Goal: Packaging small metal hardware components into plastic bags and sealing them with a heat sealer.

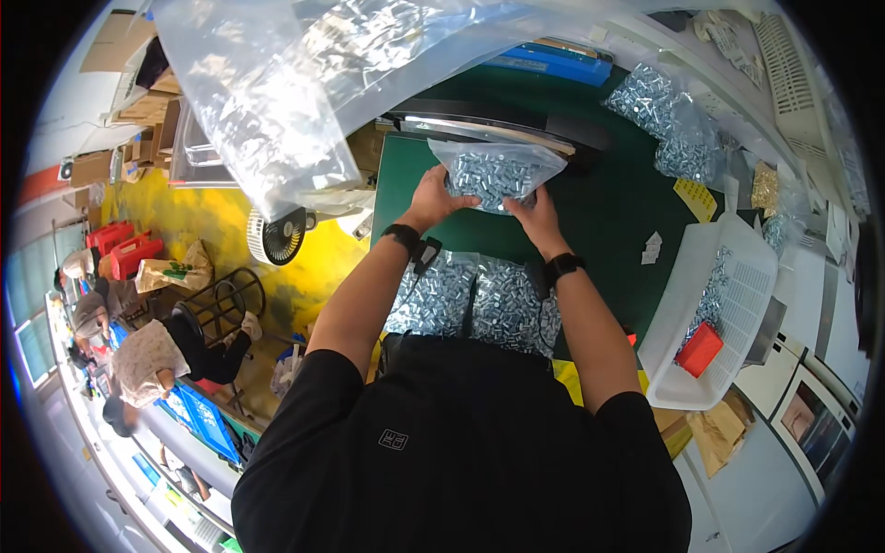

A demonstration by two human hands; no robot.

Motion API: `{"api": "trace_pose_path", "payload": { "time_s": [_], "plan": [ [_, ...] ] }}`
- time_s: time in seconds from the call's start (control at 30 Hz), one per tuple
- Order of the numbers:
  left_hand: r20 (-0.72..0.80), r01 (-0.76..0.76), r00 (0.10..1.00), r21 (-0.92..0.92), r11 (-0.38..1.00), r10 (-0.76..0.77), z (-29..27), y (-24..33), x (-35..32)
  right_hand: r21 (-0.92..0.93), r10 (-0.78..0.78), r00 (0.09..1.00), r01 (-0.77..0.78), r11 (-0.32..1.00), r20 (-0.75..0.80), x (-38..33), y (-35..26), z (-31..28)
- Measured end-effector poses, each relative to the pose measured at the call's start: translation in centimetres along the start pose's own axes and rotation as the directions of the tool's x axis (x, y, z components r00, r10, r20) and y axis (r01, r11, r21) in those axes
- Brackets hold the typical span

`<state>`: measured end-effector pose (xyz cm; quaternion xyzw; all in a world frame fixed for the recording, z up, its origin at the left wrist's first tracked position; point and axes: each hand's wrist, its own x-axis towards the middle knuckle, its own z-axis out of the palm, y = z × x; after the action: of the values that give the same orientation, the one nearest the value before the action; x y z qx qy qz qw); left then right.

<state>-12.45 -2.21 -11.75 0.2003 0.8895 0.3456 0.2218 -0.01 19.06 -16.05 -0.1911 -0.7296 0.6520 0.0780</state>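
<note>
A clear plastic bag (494, 175) full of small silvery metal sleeves lies between my two hands at the green table's (599, 203) far side. My left hand (437, 197) grips its left side, with the thumb across the near face. On the right lower side, my right hand (540, 221) holds the bag, thumb pointing inward; its other fingers are partly hidden. Just beyond the bag stands a long dark machine (516, 129) with a silvery bar along it. Close to my body rest filled bags of the same metal parts (433, 295), (505, 309).
Right of me, a white plastic basket (749, 276) holds loose parts and a red scoop (701, 350). More filled bags (645, 100) lie at the far right, near a blue box (553, 63). Clear plastic sheeting (277, 101) hangs at upper left, above a fan (277, 236). People work farther left.
</note>
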Motion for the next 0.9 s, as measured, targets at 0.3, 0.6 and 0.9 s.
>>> {"api": "trace_pose_path", "payload": {
  "time_s": [0.3, 0.6, 0.9],
  "plan": [
    [0.134, 0.422, 0.892, 0.089, 0.902, -0.431, 2.2, -0.5, -3.9, -0.664, 0.441, 0.898, -0.321, 0.675, 0.014, -0.3, -0.2, -1.9],
    [0.148, 0.24, 0.958, 0.045, 0.97, -0.244, 3.9, -2.0, -3.8, -0.557, 0.206, 0.978, -0.165, 0.814, 0.012, -2.1, 1.3, -3.3],
    [0.182, 0.013, 0.983, -0.066, 0.998, 0.0, 6.4, 3.3, -7.5, -0.639, 0.157, 0.984, -0.171, 0.75, -0.08, -8.5, -1.6, -9.9]
  ]
}}
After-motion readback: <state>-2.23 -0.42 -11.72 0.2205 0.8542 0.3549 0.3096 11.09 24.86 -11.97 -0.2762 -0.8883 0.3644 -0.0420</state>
